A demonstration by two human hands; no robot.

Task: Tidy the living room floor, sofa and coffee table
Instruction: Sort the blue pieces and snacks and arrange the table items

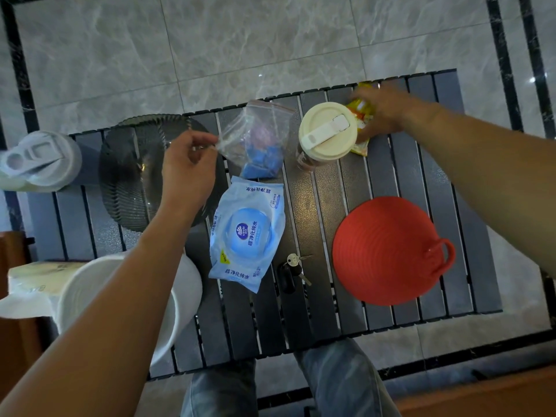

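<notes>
Head: cup (328, 132) beside snack packet (359, 111).

Your view is dim and cool-toned, lit from overhead. The marble floor (270, 40) catches soft pale reflections, with one small bright glint near its right edge. The slatted worktop (391, 302) reads dark, its sheen faint along the middle slats. Your right hand (382, 111) is smeared by motion blur, and the yellow packet (359, 111) under it is blurred too. Your left hand (188, 164) is sharper. The wide lens bows the black floor borders at both sides, and the grey lidded cup (39, 161) at the left edge looks stretched and soft.
</notes>
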